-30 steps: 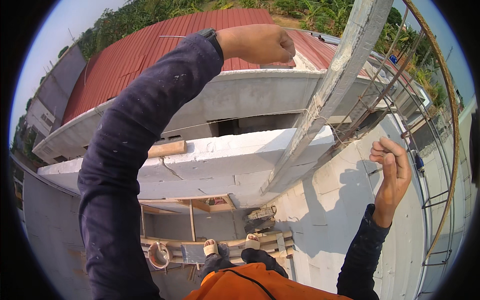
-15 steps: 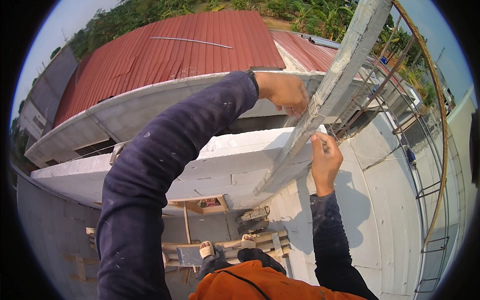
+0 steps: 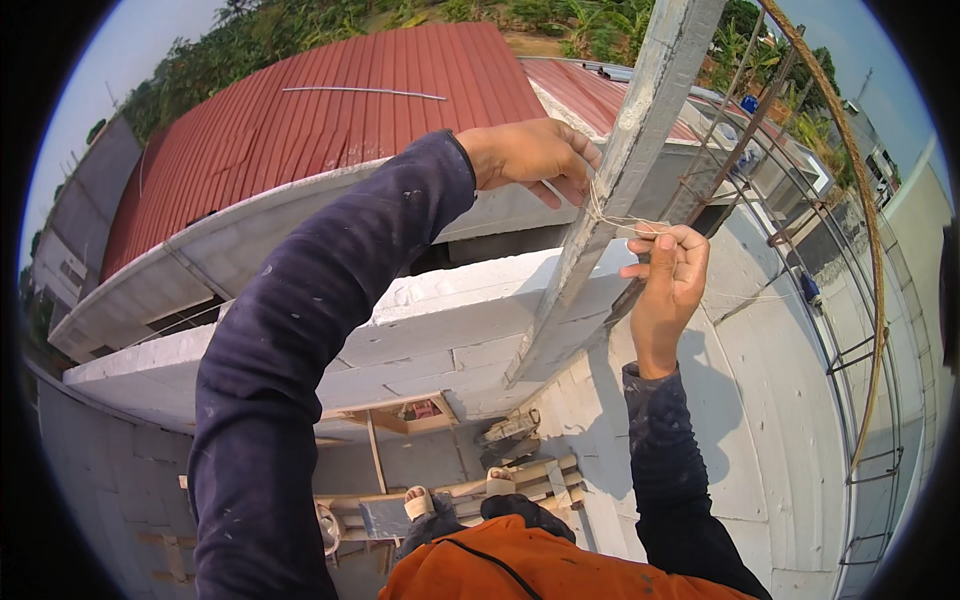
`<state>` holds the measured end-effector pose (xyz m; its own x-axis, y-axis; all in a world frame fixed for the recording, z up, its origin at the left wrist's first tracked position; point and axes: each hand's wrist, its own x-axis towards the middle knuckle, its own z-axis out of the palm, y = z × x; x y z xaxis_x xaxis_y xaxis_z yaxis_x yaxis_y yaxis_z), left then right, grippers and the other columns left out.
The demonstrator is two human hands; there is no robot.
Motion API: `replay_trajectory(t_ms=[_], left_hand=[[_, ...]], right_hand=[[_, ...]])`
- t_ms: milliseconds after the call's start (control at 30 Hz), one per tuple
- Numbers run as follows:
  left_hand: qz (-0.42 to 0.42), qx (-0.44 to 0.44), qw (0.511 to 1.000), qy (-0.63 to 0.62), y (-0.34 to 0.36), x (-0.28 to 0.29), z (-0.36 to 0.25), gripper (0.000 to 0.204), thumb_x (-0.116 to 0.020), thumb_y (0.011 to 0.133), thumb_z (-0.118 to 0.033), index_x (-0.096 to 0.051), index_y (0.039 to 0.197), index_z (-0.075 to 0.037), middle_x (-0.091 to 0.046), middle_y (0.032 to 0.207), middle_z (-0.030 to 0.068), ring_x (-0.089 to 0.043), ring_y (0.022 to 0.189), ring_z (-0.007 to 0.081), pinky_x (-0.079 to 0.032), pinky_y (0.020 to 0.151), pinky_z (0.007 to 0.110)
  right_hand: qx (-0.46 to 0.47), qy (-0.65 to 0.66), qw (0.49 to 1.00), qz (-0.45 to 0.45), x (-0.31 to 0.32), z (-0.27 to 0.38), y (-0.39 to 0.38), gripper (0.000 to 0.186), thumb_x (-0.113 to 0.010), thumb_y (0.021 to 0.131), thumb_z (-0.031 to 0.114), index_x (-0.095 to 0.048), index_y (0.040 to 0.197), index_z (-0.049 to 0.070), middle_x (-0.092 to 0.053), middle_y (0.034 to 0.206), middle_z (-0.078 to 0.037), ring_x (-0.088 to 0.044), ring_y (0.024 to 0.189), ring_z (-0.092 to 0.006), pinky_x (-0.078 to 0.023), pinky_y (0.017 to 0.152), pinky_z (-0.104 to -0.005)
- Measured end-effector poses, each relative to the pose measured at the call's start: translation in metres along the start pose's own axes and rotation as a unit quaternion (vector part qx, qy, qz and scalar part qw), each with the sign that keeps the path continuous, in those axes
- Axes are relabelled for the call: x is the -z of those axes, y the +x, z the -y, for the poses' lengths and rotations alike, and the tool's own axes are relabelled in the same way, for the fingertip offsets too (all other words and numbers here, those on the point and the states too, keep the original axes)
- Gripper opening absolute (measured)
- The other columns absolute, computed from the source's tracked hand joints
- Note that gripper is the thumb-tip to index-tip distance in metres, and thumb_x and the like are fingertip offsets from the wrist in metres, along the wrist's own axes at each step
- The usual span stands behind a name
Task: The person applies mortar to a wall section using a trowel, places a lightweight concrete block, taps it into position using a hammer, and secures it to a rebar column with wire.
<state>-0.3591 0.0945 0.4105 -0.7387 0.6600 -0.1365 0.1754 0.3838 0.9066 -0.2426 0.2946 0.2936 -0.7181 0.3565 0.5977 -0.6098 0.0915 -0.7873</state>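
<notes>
A thin pale string [image 3: 622, 220] is looped around a slanting, cement-stained post [image 3: 625, 135]. On the post's right side, my right hand [image 3: 668, 285] pinches the string between thumb and fingers, the middle finger bent beside them. My left hand [image 3: 540, 160] reaches over to the post's left face. Its fingers are bent, their tips at the upper strands of the string, and seem to hold them; the exact grip is partly hidden. Below both hands the post runs down against a pale block wall [image 3: 440, 335].
Rusty and dark reinforcing bars [image 3: 830, 270] stand at the right, with a curved bar [image 3: 868, 190] arching over them. Beyond the wall lies a red metal roof [image 3: 350, 110]. My sandalled feet [image 3: 418, 503] are on wooden planks [image 3: 540, 480] far below.
My right hand has moved slightly right and up, drawing the string out from the post, and its fingers have turned. The view has shifted, with the post now farther left.
</notes>
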Motion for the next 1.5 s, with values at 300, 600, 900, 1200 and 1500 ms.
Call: replay_trajectory(t_ms=[300, 600, 900, 1200, 1500], left_hand=[[-0.15, -0.135, 0.958, 0.204, -0.012, 0.002, 0.005, 0.047, -0.064, 0.098, -0.018, -0.063, 0.143, -0.003, -0.072, 0.132, 0.0134, -0.07, 0.116, 0.0203, -0.057, 0.1, 0.039], [-0.444, -0.08, 0.884, -0.124, -0.328, -0.115, 0.109, 0.035, -0.068, 0.101, -0.017, -0.07, 0.133, -0.002, -0.078, 0.118, 0.0136, -0.073, 0.113, 0.0219, -0.057, 0.097, 0.035], [-0.822, 0.367, 0.287, -0.328, -0.682, -0.457, 0.327, 0.018, -0.066, 0.101, -0.026, -0.068, 0.117, -0.016, -0.072, 0.113, 0.001, -0.067, 0.114, 0.0185, -0.048, 0.101, 0.045], [-0.726, 0.443, 0.235, -0.47, -0.741, -0.567, 0.404, 0.033, -0.068, 0.103, -0.044, -0.071, 0.104, -0.011, -0.074, 0.104, 0.005, -0.07, 0.102, 0.0208, -0.053, 0.095, 0.044], [-0.706, 0.414, 0.199, -0.539, -0.839, -0.578, 0.423, 0.026, -0.069, 0.101, -0.036, -0.069, 0.113, -0.013, -0.074, 0.104, 0.0005, -0.068, 0.098, 0.0153, -0.053, 0.091, 0.042]], right_hand=[[0.162, -0.163, 0.952, 0.203, -0.014, 0.004, -0.044, 0.023, -0.072, 0.097, 0.008, -0.072, 0.12, 0.006, -0.073, 0.119, -0.015, -0.071, 0.104, -0.0282, -0.059, 0.076, -0.0331], [-0.329, -0.103, 0.794, 0.5, 0.014, -0.072, -0.284, 0.026, -0.069, 0.1, 0.016, -0.074, 0.12, -0.001, -0.078, 0.109, -0.017, -0.074, 0.092, -0.0224, -0.057, 0.085, -0.0351], [-0.204, -0.224, 0.583, 0.754, -0.066, -0.089, -0.285, 0.032, -0.072, 0.097, 0.022, -0.074, 0.123, 0.004, -0.078, 0.103, -0.017, -0.075, 0.088, -0.0263, -0.057, 0.08, -0.0378], [-0.09, -0.229, 0.6, 0.761, -0.318, -0.055, -0.365, 0.037, -0.071, 0.097, 0.023, -0.071, 0.129, 0.005, -0.077, 0.103, -0.02, -0.074, 0.097, -0.0303, -0.057, 0.085, -0.04], [-0.143, -0.27, 0.418, 0.856, -0.333, -0.111, -0.529, 0.046, -0.073, 0.098, 0.032, -0.069, 0.131, 0.001, -0.073, 0.09, -0.009, -0.069, 0.081, -0.0165, -0.056, 0.071, -0.0329]])
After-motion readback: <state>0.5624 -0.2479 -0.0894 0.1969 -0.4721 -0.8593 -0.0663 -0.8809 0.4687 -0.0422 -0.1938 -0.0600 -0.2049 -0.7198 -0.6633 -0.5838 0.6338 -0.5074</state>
